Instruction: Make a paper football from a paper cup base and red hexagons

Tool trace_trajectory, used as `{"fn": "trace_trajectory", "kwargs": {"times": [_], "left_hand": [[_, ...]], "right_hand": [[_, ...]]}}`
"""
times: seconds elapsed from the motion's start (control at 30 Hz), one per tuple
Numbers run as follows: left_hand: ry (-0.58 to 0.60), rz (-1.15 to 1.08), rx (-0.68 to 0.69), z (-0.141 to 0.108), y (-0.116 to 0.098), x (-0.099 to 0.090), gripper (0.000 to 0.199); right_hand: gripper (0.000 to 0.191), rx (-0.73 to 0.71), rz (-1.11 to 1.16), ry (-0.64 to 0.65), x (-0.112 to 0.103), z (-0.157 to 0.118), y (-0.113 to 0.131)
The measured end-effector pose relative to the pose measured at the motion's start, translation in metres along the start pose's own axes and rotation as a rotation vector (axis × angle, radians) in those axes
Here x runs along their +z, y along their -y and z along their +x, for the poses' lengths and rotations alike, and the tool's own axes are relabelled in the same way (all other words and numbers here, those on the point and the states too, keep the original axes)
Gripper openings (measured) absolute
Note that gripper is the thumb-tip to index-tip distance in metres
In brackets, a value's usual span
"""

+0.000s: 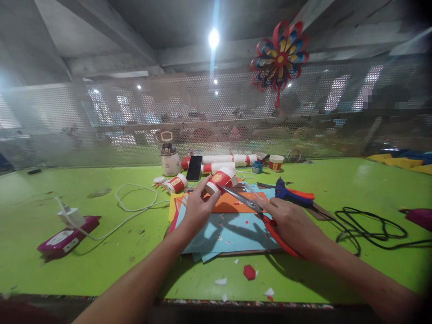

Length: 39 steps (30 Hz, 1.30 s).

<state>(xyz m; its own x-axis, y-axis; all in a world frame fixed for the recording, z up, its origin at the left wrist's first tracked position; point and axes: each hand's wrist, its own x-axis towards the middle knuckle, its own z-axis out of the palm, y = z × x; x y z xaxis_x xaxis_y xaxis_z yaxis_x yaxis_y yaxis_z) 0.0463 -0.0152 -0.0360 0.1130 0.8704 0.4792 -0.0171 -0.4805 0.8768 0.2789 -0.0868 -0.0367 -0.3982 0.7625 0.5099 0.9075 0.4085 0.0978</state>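
Red-and-white paper cup [218,179] held tilted above the paper sheets [232,229], mid-counter; left hand [199,204] pinches it between thumb and fingers. Right hand [290,218] has its fingers curled around the handles of the scissors [245,200], one blade tip at or just in front of the cup (contact cannot be told from this angle). Progress, judged: cutting this cup looks barely begun, its visible wall appearing whole; far side hidden. Loose white scraps [221,281] and one red hexagon [249,272] on the near counter [135,274] suggest some cutting is done. Other cups look uncut: one lying cup [177,183], two upright cups [276,163] at the back, two rows of nested cups [219,168], number inside unclear. Further out, one each: blue jar [257,167], phone [195,168], lidded jug [171,162], blue-and-orange glue gun [293,194]. Sheets overlap, so not counted; blue, orange, yellow and red show. One hanging paper flower [281,58] above.
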Motion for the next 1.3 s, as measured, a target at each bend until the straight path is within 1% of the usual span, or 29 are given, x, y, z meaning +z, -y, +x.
{"fn": "trace_trajectory", "kwargs": {"times": [0.13,0.2,0.27,0.33,0.4,0.47,0.63,0.8,0.97,1.07,1.17,1.3], "left_hand": [[-0.025,-0.059,-0.001,-0.002,-0.003,0.003,0.063],[-0.03,-0.168,-0.053,-0.002,-0.005,0.003,0.062],[-0.01,-0.304,-0.127,0.0,-0.007,0.001,0.056],[0.03,-0.386,-0.184,0.002,-0.01,-0.001,0.045],[0.062,-0.4,-0.213,0.003,-0.011,-0.003,0.036],[0.063,-0.402,-0.229,0.004,-0.011,-0.003,0.034],[0.013,-0.391,-0.198,0.001,-0.008,0.003,0.044],[0.034,-0.385,-0.17,0.0,-0.007,0.003,0.04],[0.039,-0.403,-0.167,-0.001,-0.007,0.003,0.046],[0.036,-0.467,-0.2,0.0,-0.009,0.004,0.045],[0.035,-0.522,-0.256,0.002,-0.01,0.002,0.037],[0.075,-0.541,-0.34,0.005,-0.011,-0.003,0.032]], "right_hand": [[0.041,0.001,0.036,0.024,-0.002,0.0,0.001],[0.041,0.008,0.048,0.035,-0.002,0.0,0.001],[0.04,0.018,0.054,0.044,-0.002,0.0,0.0],[0.04,0.028,0.058,0.053,-0.002,0.001,-0.001],[0.042,0.035,0.06,0.062,-0.002,0.002,-0.001],[0.043,0.04,0.072,0.071,-0.001,0.003,-0.001],[0.035,0.03,0.157,0.094,0.0,0.003,0.001],[0.034,0.052,0.192,0.094,-0.001,0.002,0.001],[0.035,0.062,0.226,0.104,-0.004,0.001,0.002],[0.034,0.072,0.243,0.114,-0.004,0.002,0.004],[0.034,0.079,0.248,0.13,-0.004,0.002,0.004],[0.034,0.086,0.241,0.157,-0.002,0.004,0.003]]}}
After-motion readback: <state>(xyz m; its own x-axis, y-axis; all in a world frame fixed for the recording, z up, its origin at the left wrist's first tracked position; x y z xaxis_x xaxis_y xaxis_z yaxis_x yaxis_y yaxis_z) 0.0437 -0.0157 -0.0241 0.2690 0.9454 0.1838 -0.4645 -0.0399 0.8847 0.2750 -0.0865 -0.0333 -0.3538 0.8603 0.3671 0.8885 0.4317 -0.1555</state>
